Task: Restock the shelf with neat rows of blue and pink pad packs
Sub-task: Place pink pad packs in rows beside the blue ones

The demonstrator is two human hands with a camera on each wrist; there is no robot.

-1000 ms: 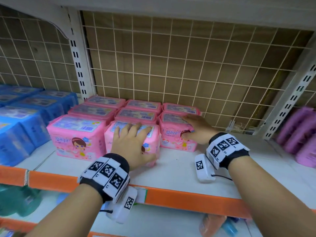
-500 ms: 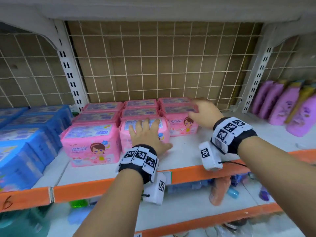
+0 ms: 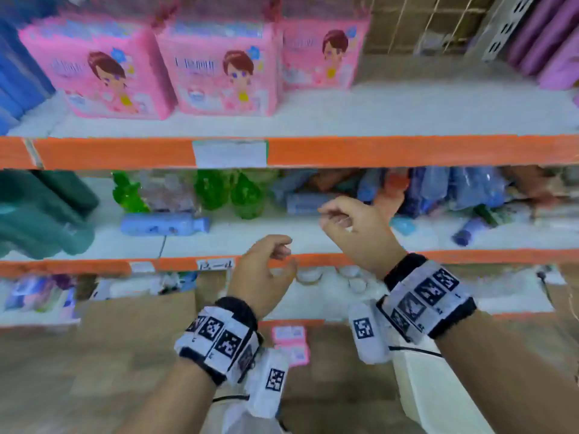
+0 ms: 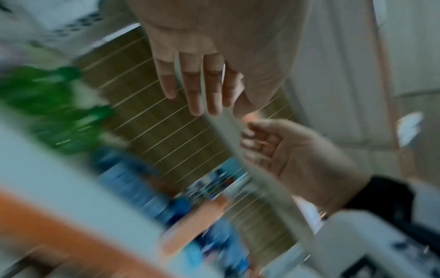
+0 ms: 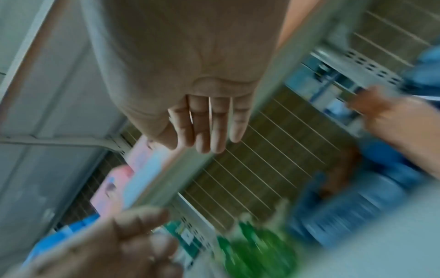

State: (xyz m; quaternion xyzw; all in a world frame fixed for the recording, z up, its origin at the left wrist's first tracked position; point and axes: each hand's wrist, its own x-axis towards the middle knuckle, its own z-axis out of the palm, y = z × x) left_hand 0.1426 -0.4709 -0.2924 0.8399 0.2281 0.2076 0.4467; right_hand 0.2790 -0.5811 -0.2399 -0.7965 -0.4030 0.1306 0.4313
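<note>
**Between packs: both hands empty, clear of the pad shelf**

The pink pad packs (image 3: 219,64) stand upright in three columns at the left of the upper shelf (image 3: 407,114), faces to the front, edges touching or nearly so. Blue pad packs (image 3: 18,79) sit just to their left, mostly cut off by the frame. To the right of the pink block the shelf board lies bare as far as the purple packs (image 3: 545,39).

The left hand (image 3: 260,277) and right hand (image 3: 357,233) hang below that shelf, in front of the lower tiers. Both wrist views show the fingers (image 4: 209,90) loosely curled and holding nothing.

Judgement: one placement is done and the fetch of further stock is in hand. A pink pack (image 3: 289,343) appears to lie low down near the floor, though it is blurred. The next move calls for reaching down, gripping a pack squarely, and setting it upright beside the right-hand pink column, face forward.
</note>
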